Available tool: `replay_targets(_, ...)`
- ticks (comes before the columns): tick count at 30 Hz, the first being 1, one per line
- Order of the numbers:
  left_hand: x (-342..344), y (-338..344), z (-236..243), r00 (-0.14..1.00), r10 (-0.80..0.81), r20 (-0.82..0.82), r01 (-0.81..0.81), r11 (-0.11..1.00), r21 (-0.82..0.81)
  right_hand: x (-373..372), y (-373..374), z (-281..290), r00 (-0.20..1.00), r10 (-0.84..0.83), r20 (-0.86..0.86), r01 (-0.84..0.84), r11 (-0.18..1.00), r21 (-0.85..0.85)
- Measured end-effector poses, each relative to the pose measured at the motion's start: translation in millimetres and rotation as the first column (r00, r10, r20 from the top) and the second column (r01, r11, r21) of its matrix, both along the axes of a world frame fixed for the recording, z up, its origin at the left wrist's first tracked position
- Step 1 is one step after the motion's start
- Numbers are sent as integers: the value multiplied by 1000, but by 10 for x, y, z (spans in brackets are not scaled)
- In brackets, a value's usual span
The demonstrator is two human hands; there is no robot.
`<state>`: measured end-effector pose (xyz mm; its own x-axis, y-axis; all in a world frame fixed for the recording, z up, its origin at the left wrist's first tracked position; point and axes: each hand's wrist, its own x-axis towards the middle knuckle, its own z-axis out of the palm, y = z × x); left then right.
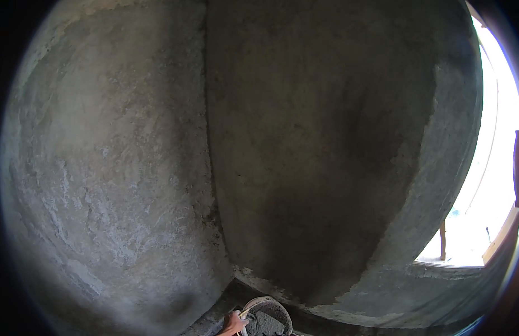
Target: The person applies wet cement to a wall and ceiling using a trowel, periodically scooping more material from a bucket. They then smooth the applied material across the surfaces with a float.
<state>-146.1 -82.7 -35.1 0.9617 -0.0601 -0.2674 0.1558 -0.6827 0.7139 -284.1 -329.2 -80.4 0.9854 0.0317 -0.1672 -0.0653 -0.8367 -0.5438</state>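
Note:
At the bottom edge, a round pan (278, 303) with a pale rim holds wet-looking grey mortar (268, 323). My left hand (235, 323) is closed on the left side of this rim, with its fingers bent over the edge. Only the hand and a bit of wrist show, cut off by the lower border. A flatter grey patch lies in the pan; whether it is a tool or a lump of mortar is unclear. My right hand is out of the picture.
A rough, light grey wall (103, 168) on the left meets a darker plastered wall (315, 140) at a vertical corner. A paler band (405, 224) borders the dark wall. On the right is a bright window opening (483, 185) with a wooden frame piece (501, 238).

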Motion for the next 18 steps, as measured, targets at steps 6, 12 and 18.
replay_targets(6, -145, 220, -320, 966, 74, -247, -147, 946, -288, -167, 178, -903, 949, 315, 20, -224, 718, -659)
replay_targets(12, -654, 820, -191, 944, 91, 316, -118, 991, 66, -332, 778, -223, 949, 316, 1, -295, 884, -363)
replay_targets(18, -934, 1263, 236, 961, 78, 265, -76, 997, -19, -405, 1186, -704, 982, 150, 113, -170, 968, 187)
